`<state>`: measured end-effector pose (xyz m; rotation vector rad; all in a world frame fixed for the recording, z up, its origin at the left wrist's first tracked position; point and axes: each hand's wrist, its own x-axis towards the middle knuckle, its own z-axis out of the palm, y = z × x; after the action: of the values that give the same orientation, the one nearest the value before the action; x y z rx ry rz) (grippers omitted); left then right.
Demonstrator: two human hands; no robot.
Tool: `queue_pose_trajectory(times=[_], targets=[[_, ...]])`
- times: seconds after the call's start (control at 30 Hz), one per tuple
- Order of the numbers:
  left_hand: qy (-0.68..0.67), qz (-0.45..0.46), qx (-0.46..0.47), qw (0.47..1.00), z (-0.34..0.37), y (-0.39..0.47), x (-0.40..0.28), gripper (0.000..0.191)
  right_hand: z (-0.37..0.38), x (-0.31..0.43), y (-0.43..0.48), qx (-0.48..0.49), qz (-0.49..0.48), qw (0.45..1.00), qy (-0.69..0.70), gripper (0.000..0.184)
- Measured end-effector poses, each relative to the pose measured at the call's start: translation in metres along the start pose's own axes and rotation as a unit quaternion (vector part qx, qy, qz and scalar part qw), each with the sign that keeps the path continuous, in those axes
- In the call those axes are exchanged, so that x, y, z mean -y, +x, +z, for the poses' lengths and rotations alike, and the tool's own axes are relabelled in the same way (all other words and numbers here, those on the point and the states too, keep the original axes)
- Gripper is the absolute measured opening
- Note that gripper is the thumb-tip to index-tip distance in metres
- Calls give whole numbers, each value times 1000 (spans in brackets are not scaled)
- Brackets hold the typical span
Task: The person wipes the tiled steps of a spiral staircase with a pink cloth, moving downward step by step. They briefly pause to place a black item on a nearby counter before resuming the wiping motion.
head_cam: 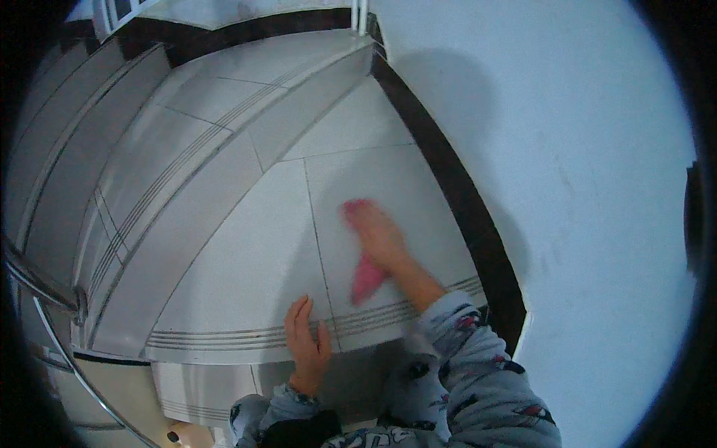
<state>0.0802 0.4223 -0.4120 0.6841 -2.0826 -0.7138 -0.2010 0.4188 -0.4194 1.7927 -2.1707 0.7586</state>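
My right hand (381, 235) presses a pink cloth (368, 280) flat against a white tiled stair tread (252, 241). The cloth shows past the fingertips and below the palm; hand and cloth are blurred. My left hand (307, 339) is at the grooved front edge of the same tread, to the left of the cloth, with nothing in it and the thumb apart from the fingers. Patterned grey sleeves cover both forearms.
More white steps (168, 157) climb and curve to the left. Dark skirting (468, 207) runs along the pale wall (588, 196) on the right. A metal handrail (45, 283) stands at the left, with a lower step (204, 386) beneath.
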Motion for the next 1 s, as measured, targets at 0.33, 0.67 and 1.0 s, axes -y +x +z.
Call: queue_pose_trajectory(times=[0.33, 0.67, 1.0], targets=[[111, 44, 32, 992, 5, 0, -10, 47, 6, -87, 71, -61, 258, 954, -140, 48], [147, 11, 33, 988, 8, 6, -10, 46, 47, -65, 104, -43, -31, 998, -13, 36], [191, 16, 44, 980, 14, -21, 14, 28, 34, -251, 166, -66, 240, 937, -244, 35]])
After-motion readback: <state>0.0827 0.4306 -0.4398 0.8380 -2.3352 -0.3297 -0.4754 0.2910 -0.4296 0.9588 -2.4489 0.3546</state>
